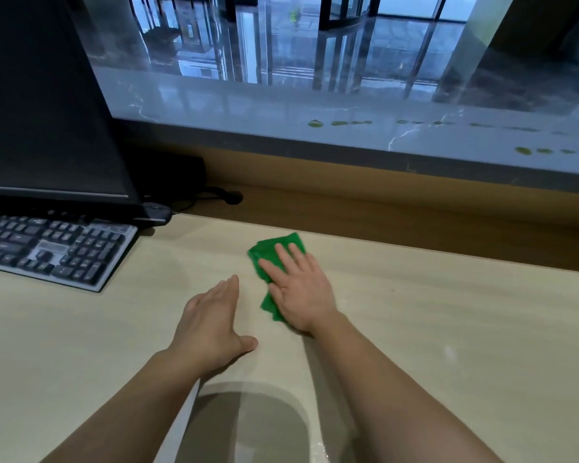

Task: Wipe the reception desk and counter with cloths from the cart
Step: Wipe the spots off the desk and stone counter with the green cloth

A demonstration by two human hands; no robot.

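A folded green cloth (pixel 270 253) lies on the pale wooden reception desk (pixel 448 312), near its middle. My right hand (pixel 301 289) presses flat on the cloth with straight fingers, covering its right half. My left hand (pixel 214 322) hovers or rests just left of it, fingers straight and together, thumb out, holding nothing. Behind the desk rises the raised marble counter (pixel 315 108), glossy with reflections.
A dark monitor (pixel 47 111) and a grey keyboard (pixel 54 248) occupy the desk's left side, with cables (pixel 214 195) behind them. A brown wooden back panel (pixel 415 208) runs under the counter. The lobby floor and glass doors lie beyond.
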